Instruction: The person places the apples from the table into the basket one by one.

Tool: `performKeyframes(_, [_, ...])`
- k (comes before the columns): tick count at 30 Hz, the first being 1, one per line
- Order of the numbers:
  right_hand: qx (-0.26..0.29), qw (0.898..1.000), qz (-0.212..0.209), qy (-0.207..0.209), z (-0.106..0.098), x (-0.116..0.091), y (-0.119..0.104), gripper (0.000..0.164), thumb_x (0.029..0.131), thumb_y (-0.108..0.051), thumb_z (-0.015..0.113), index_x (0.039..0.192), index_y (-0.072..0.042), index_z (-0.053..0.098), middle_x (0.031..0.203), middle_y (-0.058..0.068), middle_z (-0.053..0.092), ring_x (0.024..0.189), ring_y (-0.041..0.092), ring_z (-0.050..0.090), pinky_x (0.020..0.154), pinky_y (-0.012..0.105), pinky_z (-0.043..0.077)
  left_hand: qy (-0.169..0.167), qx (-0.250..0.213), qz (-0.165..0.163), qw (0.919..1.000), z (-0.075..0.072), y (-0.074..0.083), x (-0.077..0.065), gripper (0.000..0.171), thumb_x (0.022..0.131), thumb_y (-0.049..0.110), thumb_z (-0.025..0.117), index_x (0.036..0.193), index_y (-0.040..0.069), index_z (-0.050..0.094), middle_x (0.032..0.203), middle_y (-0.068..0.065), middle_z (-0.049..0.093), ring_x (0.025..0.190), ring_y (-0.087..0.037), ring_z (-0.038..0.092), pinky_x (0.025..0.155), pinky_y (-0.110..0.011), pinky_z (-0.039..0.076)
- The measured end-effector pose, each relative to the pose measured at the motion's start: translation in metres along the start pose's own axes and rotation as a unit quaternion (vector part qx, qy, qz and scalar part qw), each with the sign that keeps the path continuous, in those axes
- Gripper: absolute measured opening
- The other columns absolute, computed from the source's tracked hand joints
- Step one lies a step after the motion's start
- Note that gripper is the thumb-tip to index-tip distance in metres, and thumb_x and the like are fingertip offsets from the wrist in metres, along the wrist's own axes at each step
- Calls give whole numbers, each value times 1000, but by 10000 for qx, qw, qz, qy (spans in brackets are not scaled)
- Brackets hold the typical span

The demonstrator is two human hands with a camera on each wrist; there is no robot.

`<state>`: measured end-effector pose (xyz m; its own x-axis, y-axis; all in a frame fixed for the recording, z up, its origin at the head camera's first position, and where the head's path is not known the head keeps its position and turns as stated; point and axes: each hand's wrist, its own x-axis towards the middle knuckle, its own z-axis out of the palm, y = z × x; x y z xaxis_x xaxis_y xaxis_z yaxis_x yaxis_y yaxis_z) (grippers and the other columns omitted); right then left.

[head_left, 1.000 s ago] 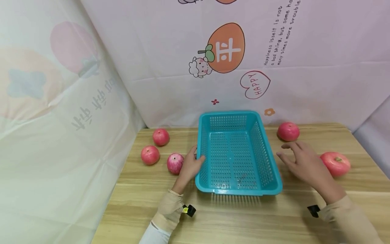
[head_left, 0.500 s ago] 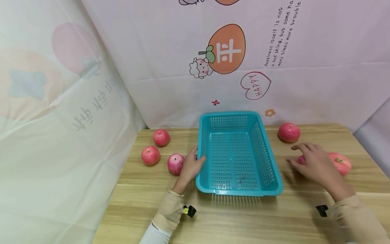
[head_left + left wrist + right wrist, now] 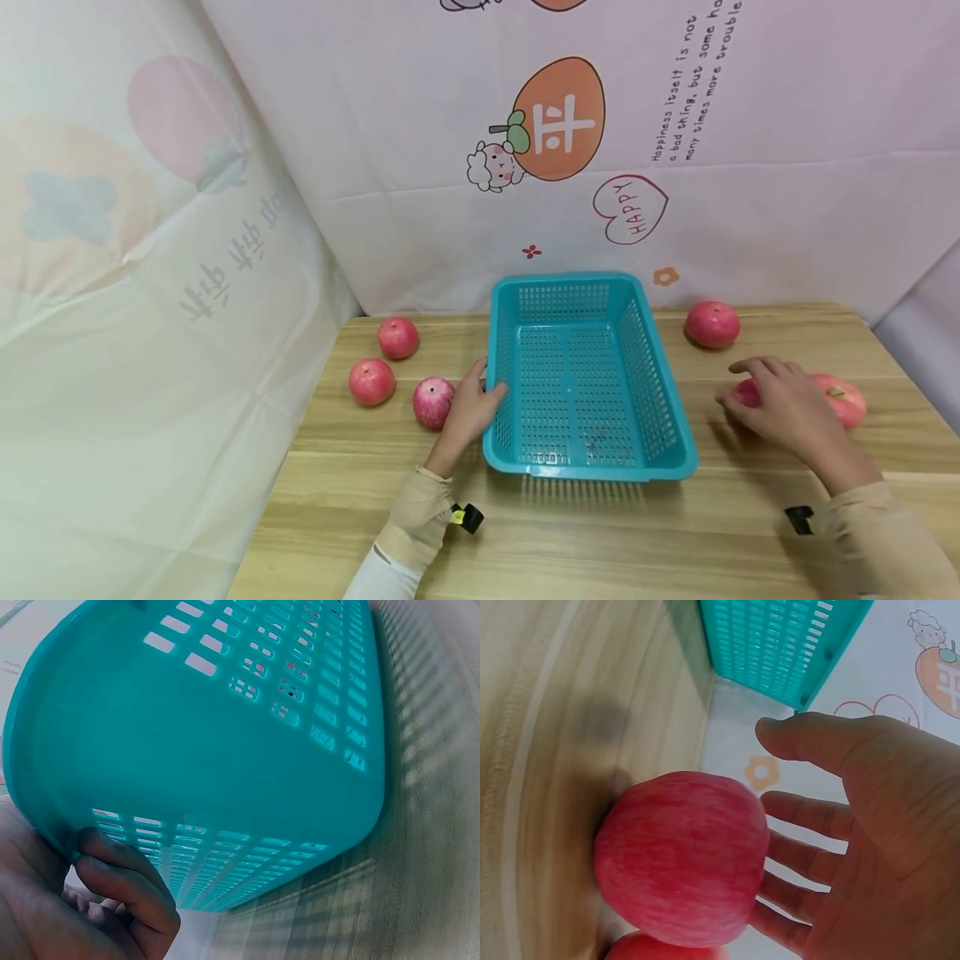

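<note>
A turquoise plastic basket [image 3: 567, 392] stands at the middle of the table, tilted a little. My left hand [image 3: 471, 408] grips its left rim, thumb over the inside edge; the left wrist view shows the curled fingers [image 3: 127, 885] against the outer wall. My right hand [image 3: 787, 412] hovers over a red apple [image 3: 747, 393] right of the basket, partly covering it. Seen from the right wrist, this apple [image 3: 682, 859] lies beside the half-spread fingers [image 3: 802, 855], with the thumb apart from it. Whether the fingertips touch it I cannot tell.
A larger apple [image 3: 840, 400] lies right of my right hand, and another apple [image 3: 712, 325] sits at the back right. Left of the basket are a striped apple [image 3: 432, 403] and two red ones, front [image 3: 371, 382] and back [image 3: 397, 337]. A printed cloth [image 3: 420, 233] hangs behind the table.
My right hand has moved rightward, away from the basket and over the red apple, which now shows between thumb and fingers. My left hand and the basket have stayed in place.
</note>
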<state>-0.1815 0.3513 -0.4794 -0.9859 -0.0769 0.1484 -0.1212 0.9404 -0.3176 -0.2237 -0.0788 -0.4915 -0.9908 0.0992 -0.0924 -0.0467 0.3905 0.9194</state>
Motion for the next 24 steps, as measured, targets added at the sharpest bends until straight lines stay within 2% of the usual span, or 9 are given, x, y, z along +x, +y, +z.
performKeyframes(7, [44, 9999, 7, -123, 5, -1, 8, 55, 86, -37, 72, 123, 1, 56, 126, 30, 50, 108, 50, 44, 84, 67, 40, 0, -64, 14, 10000, 0, -1, 1, 53, 97, 24, 54, 148, 16, 41, 126, -18, 65, 103, -24, 69, 72, -40, 61])
performKeyframes(12, [90, 9994, 58, -328, 9, -2, 14, 60, 83, -34, 74, 126, 3, 54, 125, 31, 50, 108, 48, 45, 83, 66, 42, 12, -46, -19, 10000, 0, 0, 0, 53, 96, 25, 55, 147, 17, 42, 124, -18, 66, 102, -24, 69, 72, -39, 61])
performKeyframes(20, [114, 9992, -37, -387, 14, -1, 19, 64, 83, -40, 74, 127, 1, 53, 125, 30, 50, 108, 48, 46, 83, 65, 43, 45, 31, -72, 10000, 0, 1, 1, 54, 97, 26, 54, 148, 19, 41, 126, -15, 65, 105, -24, 68, 73, -40, 61])
performKeyframes(24, [189, 9982, 31, -566, 18, -2, 19, 70, 82, -46, 74, 128, 1, 51, 126, 31, 49, 108, 50, 46, 82, 67, 44, 21, 54, -119, 9999, 1, -1, 1, 54, 97, 26, 54, 149, 21, 40, 130, -13, 63, 109, -26, 67, 76, -41, 61])
